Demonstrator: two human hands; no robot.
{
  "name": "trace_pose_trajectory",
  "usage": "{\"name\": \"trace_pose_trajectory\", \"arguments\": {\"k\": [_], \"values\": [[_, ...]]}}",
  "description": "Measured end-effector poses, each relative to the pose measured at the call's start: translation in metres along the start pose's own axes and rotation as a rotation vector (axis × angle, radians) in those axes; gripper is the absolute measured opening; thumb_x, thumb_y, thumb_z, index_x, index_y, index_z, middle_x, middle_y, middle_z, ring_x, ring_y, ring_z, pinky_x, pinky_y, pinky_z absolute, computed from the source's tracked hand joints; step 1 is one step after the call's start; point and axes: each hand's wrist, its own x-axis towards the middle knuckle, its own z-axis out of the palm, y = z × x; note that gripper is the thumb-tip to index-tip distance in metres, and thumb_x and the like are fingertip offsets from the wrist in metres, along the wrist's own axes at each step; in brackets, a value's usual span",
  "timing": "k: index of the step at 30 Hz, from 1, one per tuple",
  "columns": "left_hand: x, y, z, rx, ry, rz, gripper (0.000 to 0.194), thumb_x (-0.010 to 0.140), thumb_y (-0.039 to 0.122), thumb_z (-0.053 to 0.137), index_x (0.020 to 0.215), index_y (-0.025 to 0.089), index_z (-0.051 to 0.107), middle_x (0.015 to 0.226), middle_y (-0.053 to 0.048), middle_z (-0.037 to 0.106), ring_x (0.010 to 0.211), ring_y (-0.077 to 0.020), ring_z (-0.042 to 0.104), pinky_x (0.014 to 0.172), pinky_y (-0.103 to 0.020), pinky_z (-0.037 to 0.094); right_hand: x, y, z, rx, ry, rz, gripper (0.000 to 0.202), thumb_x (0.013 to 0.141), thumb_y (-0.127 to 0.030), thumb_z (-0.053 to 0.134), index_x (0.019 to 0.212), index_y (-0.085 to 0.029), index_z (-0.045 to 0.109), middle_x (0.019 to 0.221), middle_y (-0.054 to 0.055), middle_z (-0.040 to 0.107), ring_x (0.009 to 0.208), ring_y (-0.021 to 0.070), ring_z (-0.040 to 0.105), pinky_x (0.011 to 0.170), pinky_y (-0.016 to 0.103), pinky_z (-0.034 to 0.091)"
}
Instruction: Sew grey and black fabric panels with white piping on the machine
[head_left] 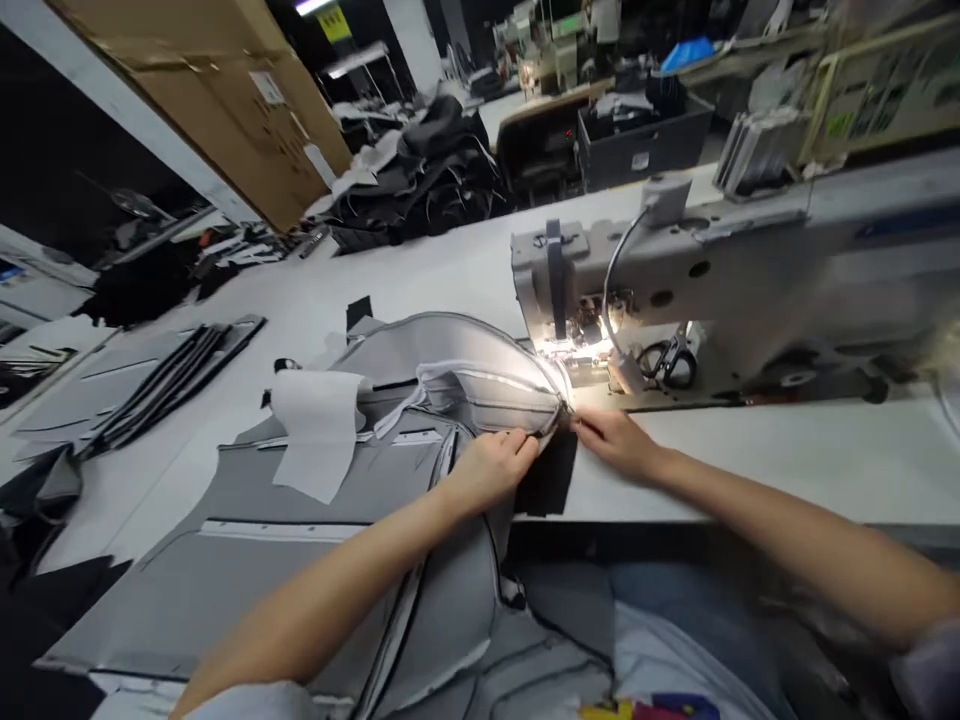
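Note:
A large grey sewn fabric piece (300,575) with dark seams and white strips spreads over the table's left side and hangs into my lap. My left hand (491,465) is closed on its edge, fingers pinching the material. Just right of it, my right hand (615,440) pinches the end of the same fabric edge. Both hands are in front of the lit needle area of a sewing machine (577,340), where the fabric's curved edge lies beside the presser foot. A white fabric flap (319,425) lies on top of the piece.
Black-handled scissors (669,360) rest under the machine arm. Stacked grey panels (172,380) lie at the left of the white table (442,270). Behind are a heap of dark fabric (427,170), a grey bin (645,145) and a large cardboard sheet (217,100).

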Motion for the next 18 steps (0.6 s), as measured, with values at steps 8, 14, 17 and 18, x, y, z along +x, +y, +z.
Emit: {"name": "trace_pose_trajectory", "arguments": {"k": [8, 14, 17, 18], "values": [[0.037, 0.036, -0.009, -0.125, -0.303, 0.079, 0.034, 0.091, 0.007, 0.037, 0.12, 0.012, 0.055, 0.102, -0.016, 0.066, 0.08, -0.0267, 0.069, 0.061, -0.036, 0.057, 0.111, -0.052, 0.035, -0.247, -0.108, -0.031, 0.035, 0.104, -0.037, 0.034, 0.104, -0.014, 0.061, 0.092, 0.008, 0.067, 0.077, 0.0165, 0.06, 0.069, 0.026, 0.041], [0.054, 0.015, -0.01, -0.292, -0.467, -0.076, 0.055, 0.078, 0.017, 0.059, 0.13, 0.011, 0.046, 0.103, -0.015, 0.07, 0.086, -0.031, 0.07, 0.069, -0.039, 0.057, 0.123, -0.043, 0.033, -0.117, -0.137, -0.222, 0.027, 0.103, -0.032, 0.04, 0.101, -0.016, 0.061, 0.097, 0.005, 0.065, 0.084, 0.0146, 0.059, 0.077, 0.025, 0.044], [0.057, -0.001, -0.01, -0.366, -0.486, -0.121, 0.043, 0.073, 0.014, 0.06, 0.116, 0.012, 0.057, 0.108, -0.016, 0.069, 0.096, -0.0305, 0.068, 0.076, -0.035, 0.056, 0.082, -0.029, 0.016, -0.208, -0.052, -0.352, 0.027, 0.102, -0.029, 0.037, 0.1, -0.017, 0.062, 0.099, 0.008, 0.063, 0.086, 0.0169, 0.057, 0.078, 0.028, 0.044], [0.056, -0.006, -0.01, -0.382, -0.489, -0.136, 0.041, 0.073, 0.013, 0.059, 0.114, 0.012, 0.058, 0.107, -0.016, 0.07, 0.096, -0.0303, 0.068, 0.077, -0.034, 0.055, 0.066, -0.023, 0.011, -0.245, -0.012, -0.338, 0.03, 0.102, -0.029, 0.035, 0.099, -0.017, 0.062, 0.097, 0.009, 0.062, 0.085, 0.018, 0.056, 0.076, 0.029, 0.044]]}}
